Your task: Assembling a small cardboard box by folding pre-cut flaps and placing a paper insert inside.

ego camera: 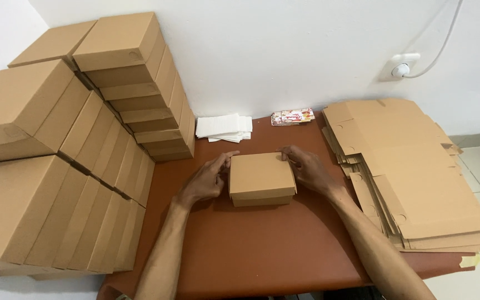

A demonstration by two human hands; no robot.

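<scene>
A small closed brown cardboard box (261, 179) sits in the middle of the reddish-brown table (251, 250). My left hand (205, 180) rests against the box's left side, fingers stretched toward its far left corner. My right hand (306, 169) lies on the box's far right corner, fingertips pressing the lid edge. Both hands touch the box; neither lifts it.
Stacks of finished brown boxes (68, 150) fill the left side against the wall. A pile of flat unfolded cardboard blanks (412, 172) lies at the right. White folded paper sheets (224, 127) and a small colourful packet (293, 116) lie at the back. A wall socket (401, 66) is above.
</scene>
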